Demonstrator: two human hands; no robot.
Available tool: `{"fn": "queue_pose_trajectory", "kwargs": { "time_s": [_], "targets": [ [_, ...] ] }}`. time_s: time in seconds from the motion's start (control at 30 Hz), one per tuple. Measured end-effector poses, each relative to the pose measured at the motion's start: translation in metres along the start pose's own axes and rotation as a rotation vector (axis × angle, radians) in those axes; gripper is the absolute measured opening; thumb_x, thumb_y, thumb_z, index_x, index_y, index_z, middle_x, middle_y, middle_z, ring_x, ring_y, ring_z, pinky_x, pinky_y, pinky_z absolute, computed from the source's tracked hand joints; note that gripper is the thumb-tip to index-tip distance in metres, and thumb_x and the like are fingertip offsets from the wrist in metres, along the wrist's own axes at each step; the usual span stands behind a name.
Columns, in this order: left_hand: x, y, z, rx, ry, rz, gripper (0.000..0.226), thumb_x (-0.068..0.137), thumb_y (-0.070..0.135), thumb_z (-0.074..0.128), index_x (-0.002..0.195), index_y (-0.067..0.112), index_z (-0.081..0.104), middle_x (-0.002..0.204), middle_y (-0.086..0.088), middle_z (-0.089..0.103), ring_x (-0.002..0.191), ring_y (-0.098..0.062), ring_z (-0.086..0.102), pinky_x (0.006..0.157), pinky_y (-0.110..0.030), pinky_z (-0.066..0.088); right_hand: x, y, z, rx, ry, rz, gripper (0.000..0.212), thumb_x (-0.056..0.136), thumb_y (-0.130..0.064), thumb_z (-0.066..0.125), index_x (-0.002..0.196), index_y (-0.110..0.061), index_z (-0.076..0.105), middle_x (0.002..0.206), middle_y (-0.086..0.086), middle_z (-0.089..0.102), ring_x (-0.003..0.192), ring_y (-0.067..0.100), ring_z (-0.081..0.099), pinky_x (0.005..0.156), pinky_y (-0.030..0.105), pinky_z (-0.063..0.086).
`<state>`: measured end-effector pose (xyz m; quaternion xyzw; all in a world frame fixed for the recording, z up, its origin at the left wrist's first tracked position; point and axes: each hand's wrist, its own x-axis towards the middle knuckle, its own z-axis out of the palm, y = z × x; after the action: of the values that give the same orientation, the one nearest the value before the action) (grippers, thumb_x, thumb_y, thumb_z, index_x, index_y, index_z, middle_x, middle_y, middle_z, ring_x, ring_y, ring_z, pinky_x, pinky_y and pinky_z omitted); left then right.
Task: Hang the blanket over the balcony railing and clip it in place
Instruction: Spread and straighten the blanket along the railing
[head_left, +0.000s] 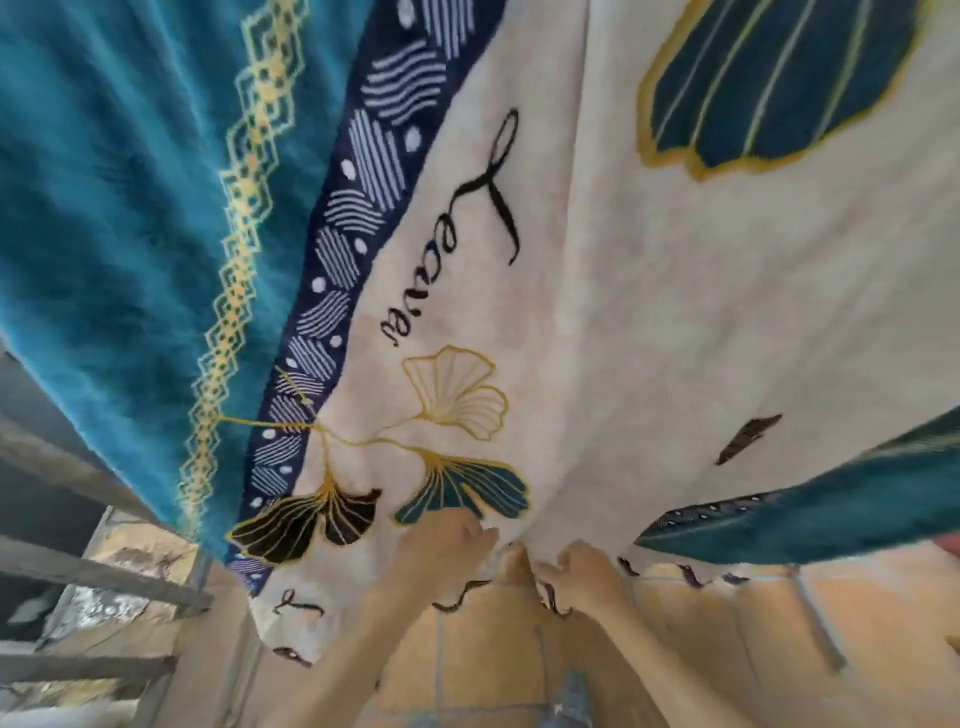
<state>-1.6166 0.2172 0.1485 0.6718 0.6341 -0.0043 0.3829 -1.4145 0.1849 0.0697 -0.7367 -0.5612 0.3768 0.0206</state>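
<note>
A large blanket (649, 322) fills most of the head view: cream in the middle with gold and teal leaf prints and black script, a navy striped band and a teal border on the left. It is spread out above and in front of me. My left hand (447, 545) and my right hand (582, 569) are close together at its lower edge, both pinching the cream fabric. The balcony railing (93, 571) shows as grey horizontal bars at the lower left, beside the teal border. No clip is visible.
A tiled orange-beige floor (701, 649) lies below the blanket. A folded teal corner of the blanket (831, 514) hangs at the right. Rough ground shows through the railing bars at the lower left.
</note>
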Motion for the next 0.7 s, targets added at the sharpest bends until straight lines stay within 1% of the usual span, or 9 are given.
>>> {"fn": "queue_pose_trajectory", "kwargs": {
  "time_s": [0.03,0.1,0.17,0.23,0.33,0.43,0.53,0.63,0.7],
  "targets": [
    [0.006,0.014,0.004,-0.018,0.022,0.011,0.041,0.090,0.060,0.049,0.094,0.023,0.067,0.093,0.007,0.067,0.090,-0.013,0.063,0.083,-0.031,0.053,-0.001,0.019,-0.019,0.035,0.049,0.087,0.049,0.084,-0.062,0.056,0.058,-0.026,0.035,0.056,-0.008,0.039,0.048,0.004,0.039,0.047,0.018,0.031],
    [0.014,0.041,0.009,0.046,0.090,0.035,0.061,0.081,0.076,0.045,0.072,0.018,0.062,0.068,0.002,0.060,0.067,-0.015,0.060,0.067,-0.032,0.051,0.000,0.050,-0.055,0.137,0.189,0.217,0.063,0.066,-0.081,0.057,0.065,-0.022,0.037,0.063,-0.006,0.044,0.056,0.011,0.049,0.055,0.021,0.043],
    [0.021,0.067,0.012,0.180,0.138,0.039,0.079,0.073,0.088,0.038,0.062,0.011,0.055,0.054,-0.006,0.049,0.049,-0.018,0.051,0.050,-0.034,0.043,0.010,0.066,-0.088,0.258,0.350,0.229,0.083,0.055,-0.089,0.060,0.096,-0.016,0.056,0.091,-0.002,0.061,0.083,0.018,0.062,0.077,0.028,0.052],
    [0.026,0.094,0.009,0.261,0.168,0.006,0.082,0.068,0.093,0.035,0.069,0.014,0.058,0.055,0.001,0.049,0.050,-0.016,0.051,0.048,-0.028,0.042,0.019,0.061,-0.122,0.324,0.518,0.141,0.094,0.059,-0.084,0.063,0.126,-0.020,0.051,0.113,-0.003,0.064,0.100,0.016,0.063,0.084,0.035,0.055],
    [0.039,0.129,0.000,0.285,0.290,0.004,0.088,0.070,0.094,0.023,0.067,0.014,0.059,0.059,0.001,0.060,0.056,-0.018,0.062,0.059,-0.029,0.056,0.020,0.038,-0.175,0.378,0.646,-0.047,0.050,0.091,-0.044,0.059,0.128,-0.010,0.054,0.103,0.003,0.069,0.090,0.021,0.067,0.076,0.031,0.053],
    [0.057,0.146,-0.019,0.369,0.461,0.060,0.076,0.091,0.071,0.026,0.080,0.007,0.067,0.068,-0.005,0.065,0.068,-0.025,0.067,0.063,-0.030,0.055,0.022,0.050,-0.209,0.252,0.740,-0.180,0.023,0.097,-0.016,0.052,0.118,-0.016,0.061,0.097,-0.002,0.070,0.076,0.013,0.064,0.068,0.027,0.049],
    [0.065,0.151,-0.041,0.444,0.591,0.143,0.042,0.101,0.033,0.036,0.085,0.009,0.065,0.081,-0.012,0.069,0.079,-0.033,0.068,0.066,-0.036,0.054,0.021,0.092,-0.238,0.184,0.817,-0.143,0.022,0.096,-0.014,0.049,0.111,-0.021,0.062,0.094,-0.001,0.070,0.085,0.022,0.066,0.072,0.036,0.056],
    [0.066,0.155,-0.048,0.330,0.586,0.185,0.041,0.100,0.033,0.038,0.077,0.010,0.063,0.072,-0.009,0.064,0.075,-0.032,0.066,0.062,-0.034,0.051,0.013,0.123,-0.267,0.128,0.849,-0.187,0.027,0.097,-0.015,0.050,0.122,-0.018,0.061,0.100,0.004,0.070,0.090,0.026,0.065,0.076,0.037,0.055],
    [0.062,0.164,-0.044,0.282,0.531,0.183,0.046,0.097,0.045,0.040,0.071,0.015,0.062,0.064,-0.003,0.060,0.068,-0.027,0.063,0.058,-0.030,0.048,0.004,0.129,-0.281,0.140,0.825,-0.226,0.031,0.098,-0.018,0.050,0.127,-0.016,0.059,0.097,0.004,0.069,0.084,0.023,0.063,0.073,0.034,0.053]
  ]
}}
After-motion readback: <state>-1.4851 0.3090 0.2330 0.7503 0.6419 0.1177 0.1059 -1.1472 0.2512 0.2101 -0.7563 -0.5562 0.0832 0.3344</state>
